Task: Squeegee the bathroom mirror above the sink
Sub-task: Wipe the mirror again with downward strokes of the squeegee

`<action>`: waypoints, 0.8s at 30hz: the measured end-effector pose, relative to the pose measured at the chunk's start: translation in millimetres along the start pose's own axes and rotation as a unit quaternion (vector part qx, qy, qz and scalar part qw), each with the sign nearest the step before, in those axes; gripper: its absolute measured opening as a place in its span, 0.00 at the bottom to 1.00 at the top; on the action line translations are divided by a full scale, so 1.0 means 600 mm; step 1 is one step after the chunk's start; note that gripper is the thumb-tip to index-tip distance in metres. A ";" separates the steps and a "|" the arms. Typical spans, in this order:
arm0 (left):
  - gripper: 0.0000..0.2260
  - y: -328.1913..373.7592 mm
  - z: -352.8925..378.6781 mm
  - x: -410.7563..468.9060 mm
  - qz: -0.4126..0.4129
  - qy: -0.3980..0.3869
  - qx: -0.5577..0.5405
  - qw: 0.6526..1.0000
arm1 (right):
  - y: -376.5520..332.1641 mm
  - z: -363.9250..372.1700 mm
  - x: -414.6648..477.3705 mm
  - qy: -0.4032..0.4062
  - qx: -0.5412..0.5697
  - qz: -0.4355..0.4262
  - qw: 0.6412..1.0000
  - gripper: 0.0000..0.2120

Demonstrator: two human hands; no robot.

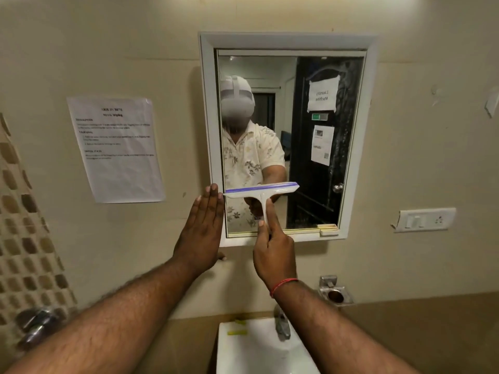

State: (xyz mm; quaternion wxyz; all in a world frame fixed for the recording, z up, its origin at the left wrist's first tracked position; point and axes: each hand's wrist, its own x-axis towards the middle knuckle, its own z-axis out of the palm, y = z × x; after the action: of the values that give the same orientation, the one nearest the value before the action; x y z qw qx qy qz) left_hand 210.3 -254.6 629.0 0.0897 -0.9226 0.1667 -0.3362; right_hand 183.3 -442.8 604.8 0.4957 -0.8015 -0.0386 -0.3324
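A white-framed mirror (318,147) hangs on the beige wall above a white sink (243,346). A white squeegee (262,190) with a blue blade lies against the lower left part of the glass, blade level and handle pointing down. My right hand (272,247) grips the handle, with the index finger stretched up along it. My left hand (201,228) presses flat, fingers straight and together, on the mirror's left frame and the wall beside it. The glass reflects a person in a patterned shirt and a dark door.
A printed sheet (116,149) is stuck to the wall left of the mirror. A tap (282,325) stands at the sink's back edge, a metal holder (334,292) above it to the right. A switch plate (424,220) sits right of the mirror. Brown tiles (24,238) cover the left wall.
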 end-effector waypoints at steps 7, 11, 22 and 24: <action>0.79 0.012 0.034 -0.030 -0.010 -0.033 -0.024 0.999 | 0.058 0.015 -0.058 -0.015 -0.027 0.032 0.999 0.29; 0.79 0.016 0.049 -0.046 -0.007 -0.049 -0.028 0.998 | 0.088 0.015 -0.093 -0.033 -0.041 0.059 0.997 0.31; 0.79 0.021 0.052 -0.071 0.011 -0.041 -0.017 0.999 | 0.091 0.014 -0.108 -0.057 -0.026 0.122 0.991 0.30; 0.77 0.012 0.045 -0.070 0.028 -0.026 -0.002 0.999 | 0.084 0.009 -0.101 -0.054 -0.021 0.125 0.990 0.29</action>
State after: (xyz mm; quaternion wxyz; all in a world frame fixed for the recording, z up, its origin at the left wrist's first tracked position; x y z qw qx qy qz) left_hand 195.8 -244.5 581.6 0.1013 -0.9260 0.1909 -0.3094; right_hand 158.9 -447.9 529.9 0.5136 -0.8271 0.0422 -0.2246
